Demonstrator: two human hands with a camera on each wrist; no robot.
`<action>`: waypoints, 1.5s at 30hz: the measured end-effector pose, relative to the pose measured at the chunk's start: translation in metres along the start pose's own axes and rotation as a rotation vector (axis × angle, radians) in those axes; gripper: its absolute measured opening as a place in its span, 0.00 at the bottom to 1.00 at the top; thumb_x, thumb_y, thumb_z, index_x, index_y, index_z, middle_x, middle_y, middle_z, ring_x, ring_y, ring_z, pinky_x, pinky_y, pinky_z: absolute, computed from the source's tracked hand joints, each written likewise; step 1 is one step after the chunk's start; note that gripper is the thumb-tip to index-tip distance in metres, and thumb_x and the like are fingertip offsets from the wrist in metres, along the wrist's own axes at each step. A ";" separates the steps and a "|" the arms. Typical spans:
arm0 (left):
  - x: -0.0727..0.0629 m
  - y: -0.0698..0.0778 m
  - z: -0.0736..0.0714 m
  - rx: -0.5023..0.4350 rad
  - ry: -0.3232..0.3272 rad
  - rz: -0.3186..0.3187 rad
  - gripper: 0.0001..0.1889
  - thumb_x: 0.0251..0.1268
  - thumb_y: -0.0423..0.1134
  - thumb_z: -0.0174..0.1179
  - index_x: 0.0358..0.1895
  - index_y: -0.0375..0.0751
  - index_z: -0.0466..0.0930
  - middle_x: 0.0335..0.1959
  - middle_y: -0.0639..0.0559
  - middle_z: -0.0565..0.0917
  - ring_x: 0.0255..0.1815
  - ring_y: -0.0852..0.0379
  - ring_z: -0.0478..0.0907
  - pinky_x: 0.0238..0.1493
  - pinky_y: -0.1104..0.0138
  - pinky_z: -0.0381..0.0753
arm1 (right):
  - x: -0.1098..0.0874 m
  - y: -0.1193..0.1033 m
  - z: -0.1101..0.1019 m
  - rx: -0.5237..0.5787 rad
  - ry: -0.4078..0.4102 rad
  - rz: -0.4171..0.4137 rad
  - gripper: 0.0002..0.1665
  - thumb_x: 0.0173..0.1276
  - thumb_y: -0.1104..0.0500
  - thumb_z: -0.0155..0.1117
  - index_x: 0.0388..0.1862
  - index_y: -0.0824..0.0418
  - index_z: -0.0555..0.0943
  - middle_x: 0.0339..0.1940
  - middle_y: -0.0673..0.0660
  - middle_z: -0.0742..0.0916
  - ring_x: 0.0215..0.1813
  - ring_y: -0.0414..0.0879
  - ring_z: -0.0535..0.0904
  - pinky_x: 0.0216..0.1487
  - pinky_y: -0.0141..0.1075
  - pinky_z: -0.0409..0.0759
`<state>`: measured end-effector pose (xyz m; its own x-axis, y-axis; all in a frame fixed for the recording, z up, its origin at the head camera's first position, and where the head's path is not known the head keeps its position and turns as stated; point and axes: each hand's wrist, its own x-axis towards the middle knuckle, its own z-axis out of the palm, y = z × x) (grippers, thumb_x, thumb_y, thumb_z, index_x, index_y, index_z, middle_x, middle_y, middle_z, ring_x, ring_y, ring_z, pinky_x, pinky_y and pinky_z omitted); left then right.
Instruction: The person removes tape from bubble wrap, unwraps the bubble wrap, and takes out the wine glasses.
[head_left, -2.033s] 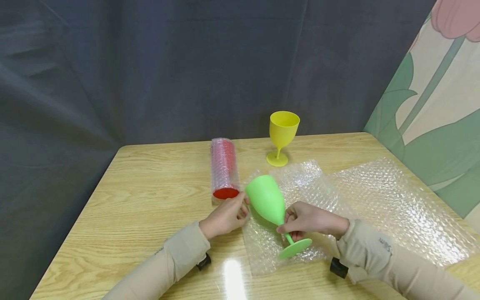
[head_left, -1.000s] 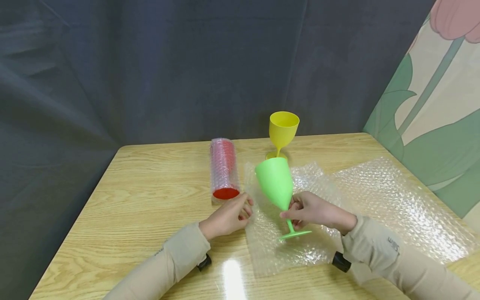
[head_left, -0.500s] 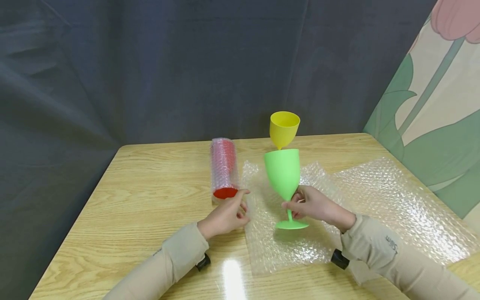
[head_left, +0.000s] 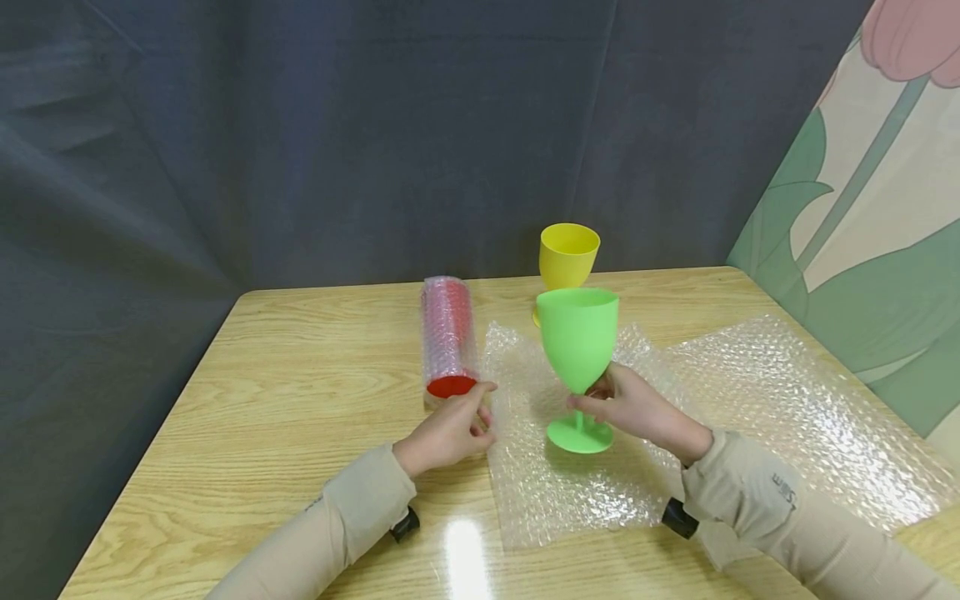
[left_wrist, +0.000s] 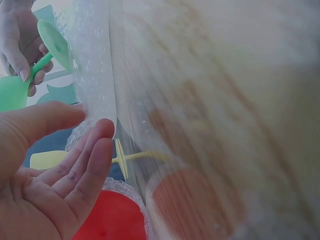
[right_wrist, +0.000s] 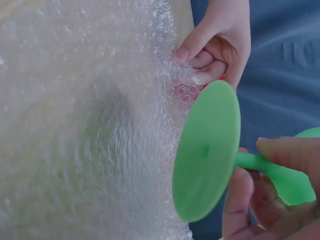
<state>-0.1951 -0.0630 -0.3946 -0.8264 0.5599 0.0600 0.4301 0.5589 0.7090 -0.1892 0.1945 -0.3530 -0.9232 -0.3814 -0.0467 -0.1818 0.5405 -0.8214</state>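
Observation:
In the head view my right hand (head_left: 637, 408) pinches the stem of a green goblet (head_left: 576, 342) between thumb and fingers. The goblet is upright, held above a sheet of bubble wrap (head_left: 532, 492); its round foot (right_wrist: 207, 150) faces the right wrist camera. My left hand (head_left: 448, 432) rests at the left edge of that sheet, just in front of a red object rolled in bubble wrap (head_left: 448, 333). In the left wrist view its thumb and fingers (left_wrist: 92, 172) stand apart, loosely bent, holding nothing. Behind the green goblet stands a yellow goblet (head_left: 567, 254), its stem hidden.
A second bubble wrap sheet (head_left: 810, 417) lies on the right side of the wooden table (head_left: 300, 367). Dark cloth (head_left: 420, 142) hangs behind the table, and a flower-printed panel (head_left: 885, 250) stands at the right.
My right hand has lifted the green goblet away from me and turned it from tilted to upright, so it now covers the yellow goblet's stem. The left hand has barely moved.

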 end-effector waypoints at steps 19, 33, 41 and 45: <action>0.000 -0.002 -0.001 0.015 -0.007 -0.008 0.33 0.53 0.26 0.61 0.65 0.29 0.60 0.35 0.46 0.81 0.32 0.58 0.80 0.32 0.74 0.77 | 0.006 -0.002 0.000 0.120 0.048 -0.150 0.17 0.61 0.67 0.62 0.47 0.67 0.69 0.40 0.59 0.80 0.38 0.38 0.77 0.38 0.37 0.79; 0.001 0.000 -0.001 0.014 -0.016 0.000 0.33 0.53 0.27 0.62 0.65 0.30 0.60 0.35 0.46 0.80 0.33 0.57 0.80 0.34 0.71 0.79 | 0.006 -0.004 -0.002 0.244 0.030 -0.148 0.24 0.58 0.66 0.64 0.50 0.54 0.66 0.44 0.60 0.77 0.44 0.46 0.76 0.43 0.40 0.79; 0.001 -0.001 0.000 0.019 -0.014 -0.010 0.34 0.54 0.28 0.62 0.65 0.31 0.60 0.35 0.46 0.80 0.32 0.59 0.80 0.33 0.75 0.77 | 0.006 -0.004 -0.004 0.289 0.025 -0.141 0.30 0.57 0.66 0.66 0.55 0.50 0.65 0.42 0.52 0.77 0.42 0.44 0.75 0.43 0.44 0.79; 0.001 -0.002 0.000 0.019 -0.009 -0.002 0.33 0.54 0.28 0.62 0.65 0.30 0.60 0.35 0.46 0.80 0.32 0.59 0.80 0.33 0.73 0.78 | 0.005 -0.005 -0.004 0.294 0.028 -0.137 0.33 0.56 0.66 0.67 0.58 0.50 0.64 0.46 0.52 0.77 0.46 0.45 0.75 0.45 0.46 0.79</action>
<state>-0.1968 -0.0630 -0.3957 -0.8238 0.5644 0.0520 0.4353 0.5713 0.6958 -0.1944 0.1926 -0.3469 -0.9065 -0.4130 0.0878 -0.2030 0.2440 -0.9483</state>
